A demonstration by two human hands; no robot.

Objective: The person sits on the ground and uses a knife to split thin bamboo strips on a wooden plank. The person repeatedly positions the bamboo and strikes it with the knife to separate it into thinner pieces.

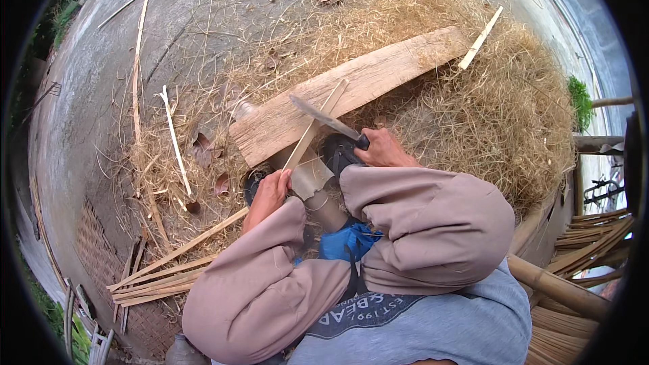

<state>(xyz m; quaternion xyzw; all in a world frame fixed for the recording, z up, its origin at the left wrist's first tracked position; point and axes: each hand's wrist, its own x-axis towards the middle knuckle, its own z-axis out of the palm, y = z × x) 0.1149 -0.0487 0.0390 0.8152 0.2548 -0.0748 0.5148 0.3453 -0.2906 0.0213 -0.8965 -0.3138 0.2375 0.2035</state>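
My left hand (269, 195), fingers closed, grips the lower end of a pale split-wood strip (301, 147), perhaps bamboo. The strip slants up and to the right, its far end over a long wooden plank (378, 67). My right hand (385, 149) is wrapped around the dark handle of a knife (330, 121). The blade points up and left and crosses the strip; whether they touch I cannot tell. Under the plank's near edge, between my feet, is a greyish post with a torn flat piece (309, 177) on it. A blue wrapping (346, 242) lies lower, between my legs.
Curly shavings (520, 115) heap up around the plank. A loose strip (481, 37) lies past its right end, another (176, 138) on the concrete at left. Several long strips (165, 282) lie beside my left leg. A bamboo pole (558, 287) and bundled strips (588, 247) are at right.
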